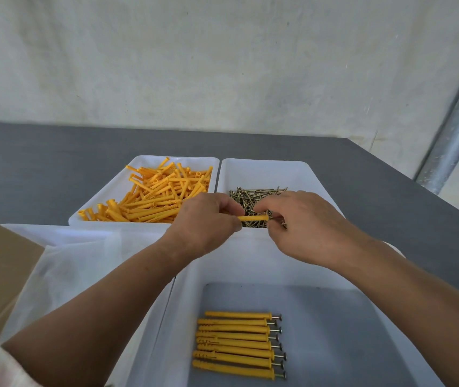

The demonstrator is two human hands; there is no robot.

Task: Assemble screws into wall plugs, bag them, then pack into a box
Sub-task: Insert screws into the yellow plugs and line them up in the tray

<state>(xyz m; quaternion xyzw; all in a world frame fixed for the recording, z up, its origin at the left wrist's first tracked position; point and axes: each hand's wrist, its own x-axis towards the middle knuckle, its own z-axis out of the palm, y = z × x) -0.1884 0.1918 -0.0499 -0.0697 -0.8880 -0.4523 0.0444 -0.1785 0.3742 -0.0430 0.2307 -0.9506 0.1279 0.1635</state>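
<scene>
The left grip (208,222) pinches a yellow wall plug (253,218) level above the near edge of the screw tray (264,174); the right grip (306,227) is bunched at the plug's end, on what I cannot tell; assembled plugs (236,342) lie side by side in the near tray (189,303).

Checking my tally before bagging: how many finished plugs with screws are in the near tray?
8 finished plugs lie side by side on the near tray's floor, screw heads pointing right; none looks hidden.
</scene>
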